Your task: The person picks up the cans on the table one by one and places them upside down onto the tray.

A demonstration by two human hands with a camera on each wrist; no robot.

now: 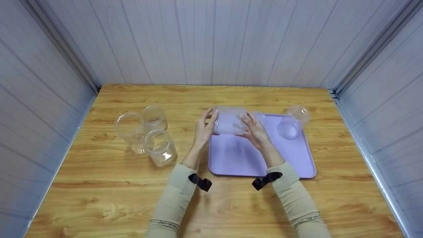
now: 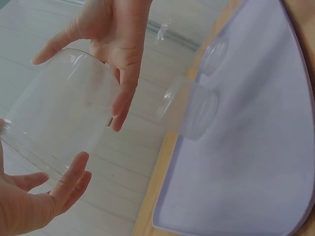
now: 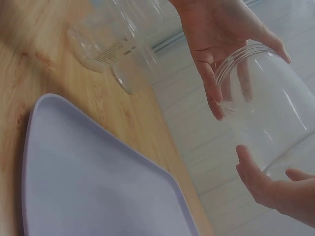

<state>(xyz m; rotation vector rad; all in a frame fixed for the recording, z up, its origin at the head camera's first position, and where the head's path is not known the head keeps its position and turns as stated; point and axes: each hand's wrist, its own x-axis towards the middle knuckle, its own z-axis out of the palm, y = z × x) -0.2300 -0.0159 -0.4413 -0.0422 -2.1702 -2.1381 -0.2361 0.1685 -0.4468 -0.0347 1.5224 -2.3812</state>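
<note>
Both hands hold a clear plastic jar [image 1: 229, 122] sideways above the far left part of a lilac tray [image 1: 238, 162]. My left hand [image 1: 204, 129] grips its threaded rim end, which shows in the right wrist view. At the base end, my right hand [image 1: 256, 132] grips it with thumb and fingers. In the left wrist view the held jar [image 2: 64, 105] spans the gap between the two hands. Behind my right hand, a partly hidden clear jar [image 1: 260, 117] stands on the tray. Another clear jar [image 1: 289, 129] stands near the tray's far right corner.
Three clear jars stand grouped on the wooden table [image 1: 109, 198] left of the tray: a left one [image 1: 129, 125], a back one [image 1: 154, 118] and a front one [image 1: 162, 148]. Pale panelled walls [image 1: 211, 43] enclose the table at the back and sides.
</note>
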